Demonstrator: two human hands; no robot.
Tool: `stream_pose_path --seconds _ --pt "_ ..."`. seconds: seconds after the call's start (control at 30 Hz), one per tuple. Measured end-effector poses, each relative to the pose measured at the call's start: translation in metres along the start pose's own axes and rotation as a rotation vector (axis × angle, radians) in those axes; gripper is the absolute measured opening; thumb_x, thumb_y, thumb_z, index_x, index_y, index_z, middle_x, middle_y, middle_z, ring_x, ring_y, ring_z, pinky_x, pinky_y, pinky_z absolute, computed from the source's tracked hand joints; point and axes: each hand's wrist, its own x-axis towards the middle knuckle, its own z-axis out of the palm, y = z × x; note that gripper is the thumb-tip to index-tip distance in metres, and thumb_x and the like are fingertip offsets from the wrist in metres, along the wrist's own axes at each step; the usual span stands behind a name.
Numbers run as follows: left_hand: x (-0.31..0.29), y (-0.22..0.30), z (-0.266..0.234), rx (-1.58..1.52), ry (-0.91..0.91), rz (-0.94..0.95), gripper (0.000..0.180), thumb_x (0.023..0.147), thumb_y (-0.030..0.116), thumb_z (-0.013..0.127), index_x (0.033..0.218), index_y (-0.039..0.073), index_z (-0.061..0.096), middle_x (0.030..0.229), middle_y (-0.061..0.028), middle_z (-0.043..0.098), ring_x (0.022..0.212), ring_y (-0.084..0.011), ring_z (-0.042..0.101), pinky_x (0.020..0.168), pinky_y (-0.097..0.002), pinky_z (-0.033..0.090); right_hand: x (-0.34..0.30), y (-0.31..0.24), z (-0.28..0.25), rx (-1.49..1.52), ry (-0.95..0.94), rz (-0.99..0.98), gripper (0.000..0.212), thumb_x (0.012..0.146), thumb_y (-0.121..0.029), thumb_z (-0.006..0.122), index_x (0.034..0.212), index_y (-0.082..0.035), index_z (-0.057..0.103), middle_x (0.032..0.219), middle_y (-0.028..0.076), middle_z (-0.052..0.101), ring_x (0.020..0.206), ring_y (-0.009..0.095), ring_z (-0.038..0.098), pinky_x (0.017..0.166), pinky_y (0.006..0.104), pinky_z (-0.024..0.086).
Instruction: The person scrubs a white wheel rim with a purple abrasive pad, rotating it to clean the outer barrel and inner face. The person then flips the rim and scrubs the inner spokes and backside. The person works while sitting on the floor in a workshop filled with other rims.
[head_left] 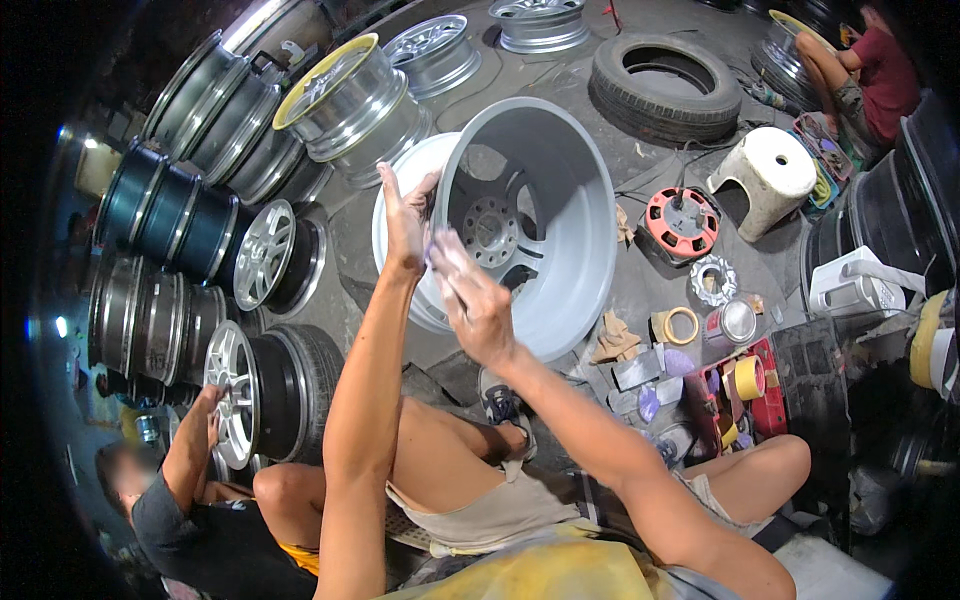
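A large grey wheel rim (585,290) stands on its side in front of me, with its hollow barrel towards me and its spokes deep inside. At its left lip is my left hand (405,222), thumb raised and fingers curled at the edge. My right hand (478,305) is just below, slightly blurred, its whitened fingers pressed together near the same lip. Between those fingers shows a bit of a small purple sanding pad (429,248), mostly hidden. A paler rim (385,240) sits right behind the grey one.
Stacked rims (165,215) line the left, where a co-worker (180,520) handles a spoked wheel (232,400). A tyre (665,90), white stool (765,170), orange cable reel (680,222) and red tool tray (768,390) with tape rolls are rightward. Another person (885,75) sits far right.
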Motion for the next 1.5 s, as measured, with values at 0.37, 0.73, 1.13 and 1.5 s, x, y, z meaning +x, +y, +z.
stream_pose_path --seconds 0.37,0.73,1.13,1.5 --pt "0.005 0.005 -0.002 0.014 0.002 0.011 0.103 0.100 0.079 0.017 0.140 -0.009 0.056 0.129 -0.0149 0.067 0.113 -0.0219 0.064 0.104 -0.0316 0.046 0.004 0.008 0.005 0.029 -0.012 0.068 0.031 0.098 -0.005 0.056 0.125 0.007 0.068 0.134 0.029 0.063 0.126 0.041 0.062 0.102 0.0420 0.053" --pt "-0.002 -0.004 0.015 0.702 0.161 0.335 0.045 0.101 0.020 0.066 0.139 -0.005 0.060 0.133 -0.0127 0.066 0.123 -0.0192 0.058 0.109 -0.0329 0.041 0.138 0.225 -0.038 -0.333 0.192 0.146 0.037 0.099 -0.015 0.056 0.130 0.002 0.067 0.134 0.024 0.064 0.126 0.037 0.062 0.109 0.0425 0.049" --pt "0.015 -0.010 0.015 0.833 0.178 0.363 0.049 0.102 0.032 0.065 0.140 0.002 0.063 0.110 -0.0039 0.067 0.095 -0.0105 0.056 0.085 -0.0268 0.044 -0.191 0.192 -0.192 -0.662 -0.088 0.557 0.032 0.098 -0.013 0.055 0.116 0.011 0.067 0.111 0.034 0.066 0.104 0.048 0.065 0.090 0.0538 0.049" --pt "0.003 -0.027 0.045 0.907 -0.049 0.634 0.043 0.100 0.020 0.063 0.137 -0.002 0.063 0.132 -0.0158 0.068 0.121 -0.0242 0.064 0.107 -0.0340 0.044 -0.209 0.096 -0.322 -1.126 -0.254 0.511 0.023 0.091 -0.020 0.071 0.103 -0.001 0.071 0.104 0.024 0.063 0.103 0.043 0.060 0.089 0.0506 0.048"
